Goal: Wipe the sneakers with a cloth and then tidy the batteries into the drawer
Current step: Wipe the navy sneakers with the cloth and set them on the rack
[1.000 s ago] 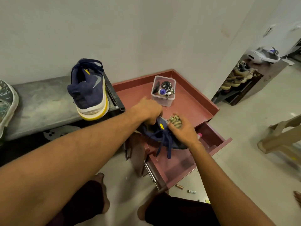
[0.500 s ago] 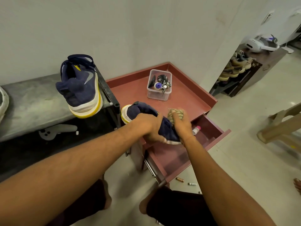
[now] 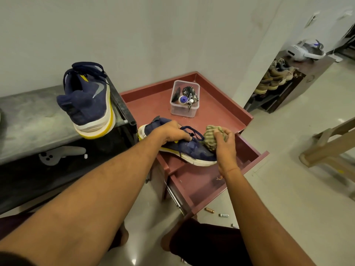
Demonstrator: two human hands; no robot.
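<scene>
A navy sneaker (image 3: 194, 150) with a white and yellow sole lies on its side over the front edge of the red cabinet top. My left hand (image 3: 170, 133) grips it around the collar and laces. My right hand (image 3: 224, 145) is closed on a bunched, striped green cloth (image 3: 210, 138) pressed against the sneaker's toe. The second navy sneaker (image 3: 88, 104) stands heel-up on the grey bench at the left. The red drawer (image 3: 199, 181) is pulled open below the held sneaker. Two batteries, a copper one (image 3: 209, 210) and a white one (image 3: 224, 215), lie on the floor beside it.
A clear plastic box (image 3: 184, 98) of small items stands on the red cabinet top (image 3: 151, 104). A grey bench (image 3: 32, 120) runs left, with a white controller (image 3: 61, 154) on the shelf below. At right are a shoe rack (image 3: 276, 81), a white headset (image 3: 305, 51) and a beige stool (image 3: 330, 146).
The held sneaker has been turned so its side and laces face up and its toe points right. My left hand moved onto the collar, and the cloth shifted to the toe.
</scene>
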